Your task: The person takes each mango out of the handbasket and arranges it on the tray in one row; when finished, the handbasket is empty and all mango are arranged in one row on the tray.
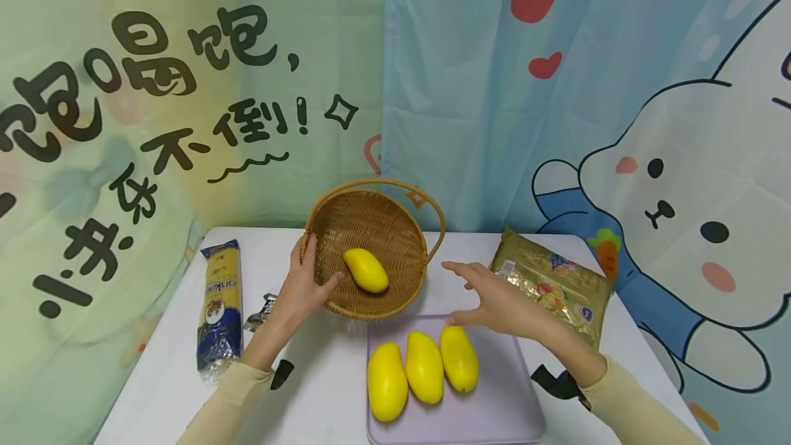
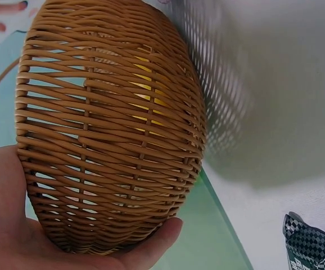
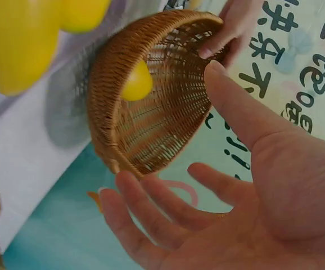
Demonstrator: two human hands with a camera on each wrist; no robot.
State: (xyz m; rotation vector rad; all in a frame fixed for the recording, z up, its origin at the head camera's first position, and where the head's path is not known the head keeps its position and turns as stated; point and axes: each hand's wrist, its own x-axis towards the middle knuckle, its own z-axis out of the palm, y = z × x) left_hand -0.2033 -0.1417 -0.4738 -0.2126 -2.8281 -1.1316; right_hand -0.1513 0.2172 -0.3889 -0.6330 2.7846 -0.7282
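A brown wicker basket (image 1: 395, 225) with an arched handle is tilted so that its opening faces me, and one yellow mango (image 1: 367, 270) lies inside. My left hand (image 1: 309, 286) grips the basket's left rim, thumb inside and fingers along the outer weave. In the left wrist view the woven basket wall (image 2: 112, 124) fills the middle, with yellow showing through gaps. My right hand (image 1: 503, 301) is spread in the air right of the basket, holding nothing. Below it, three mangoes (image 1: 424, 368) lie side by side on a pale purple tray (image 1: 500, 397).
On the left of the white table (image 1: 321, 390) lies a blue and gold packet (image 1: 220, 307). A small black checkered wrapper (image 1: 262, 312) sits beside the left forearm. A large golden bag (image 1: 556, 280) lies at the right, partly behind the right forearm. Printed curtains hang behind the table.
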